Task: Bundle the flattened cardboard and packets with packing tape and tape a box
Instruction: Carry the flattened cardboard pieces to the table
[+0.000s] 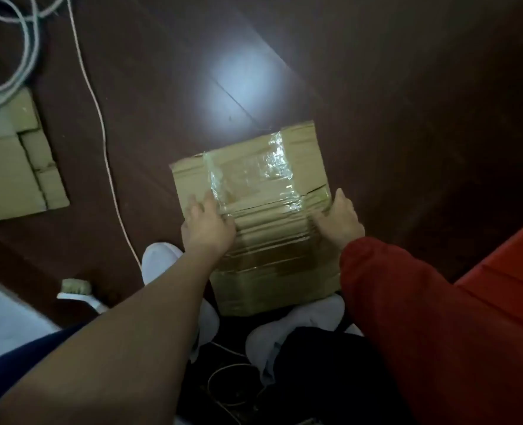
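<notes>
A bundle of flattened cardboard (263, 259) lies on the dark floor right in front of my feet, wrapped with shiny clear packing tape (254, 176) across its far half. My left hand (206, 227) rests on the bundle's left side with the fingers spread flat. My right hand (341, 217), in a red sleeve, holds the bundle's right edge with its thumb up along the side. A second flattened cardboard piece (12, 167) lies apart at the far left. No tape roll shows.
Grey and white cables (15, 50) coil at the top left, and a thin pale cord (104, 139) runs down the floor between the two cardboards. A small brush (76, 291) lies by my left foot. My white shoes (162, 262) flank the bundle.
</notes>
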